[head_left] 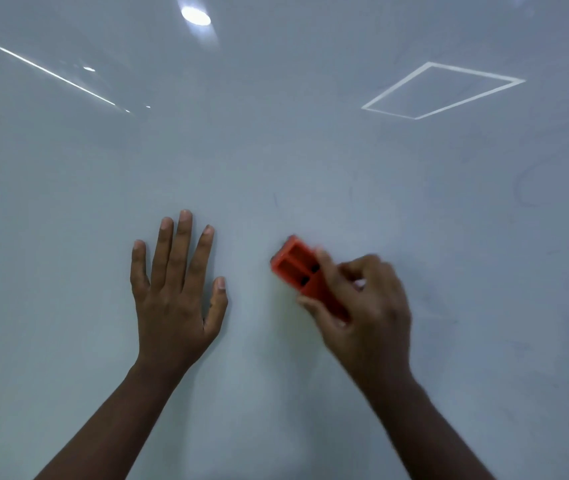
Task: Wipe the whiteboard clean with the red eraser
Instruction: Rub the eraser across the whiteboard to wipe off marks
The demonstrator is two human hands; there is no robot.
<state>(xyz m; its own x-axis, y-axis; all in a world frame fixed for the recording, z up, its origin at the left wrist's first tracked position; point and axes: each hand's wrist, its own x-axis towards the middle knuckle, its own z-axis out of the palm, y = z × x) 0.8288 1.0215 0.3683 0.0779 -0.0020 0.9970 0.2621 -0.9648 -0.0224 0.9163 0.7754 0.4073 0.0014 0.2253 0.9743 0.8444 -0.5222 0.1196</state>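
The whiteboard fills the whole view, pale grey and glossy. My right hand grips the red eraser right of centre and presses it against the board; the eraser's far end sticks out up and left past my fingers, and both are slightly blurred. My left hand lies flat on the board to the left of the eraser, fingers spread, holding nothing. Faint marker traces show at the right side, and a thin short stroke sits above the eraser.
Ceiling lights reflect in the board: a round spot at top centre, a long streak at upper left and a square outline at upper right. No board edge or other object is visible.
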